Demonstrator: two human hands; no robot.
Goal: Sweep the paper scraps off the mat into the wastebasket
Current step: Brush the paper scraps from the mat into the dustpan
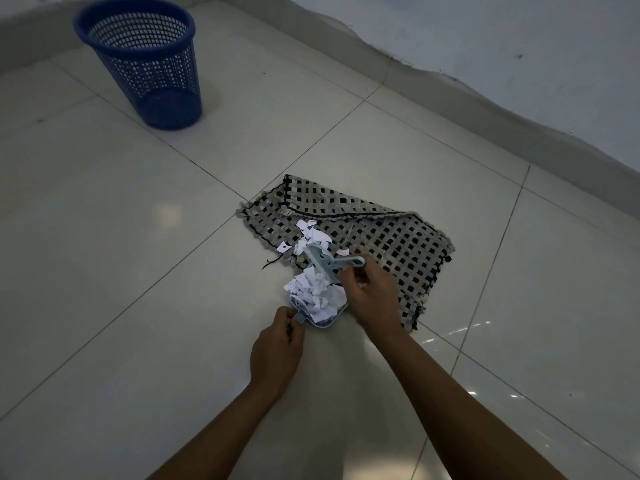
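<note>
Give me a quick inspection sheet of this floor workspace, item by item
Surface: pale tiled floor, glossy.
Job's things: woven mat with scraps on it; dustpan heaped with paper; brush; blue wastebasket upright, far left.
Clutter: loose dark thread beside the mat.
Grippers: left hand holds the dustpan handle; right hand grips the brush.
Cables: nothing seen.
Surroundings: white wall with skirting.

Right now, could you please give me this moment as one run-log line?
left hand: holds dustpan handle | right hand: grips small brush | scraps: heaped in dustpan, some on mat | wastebasket: apart, upright
</note>
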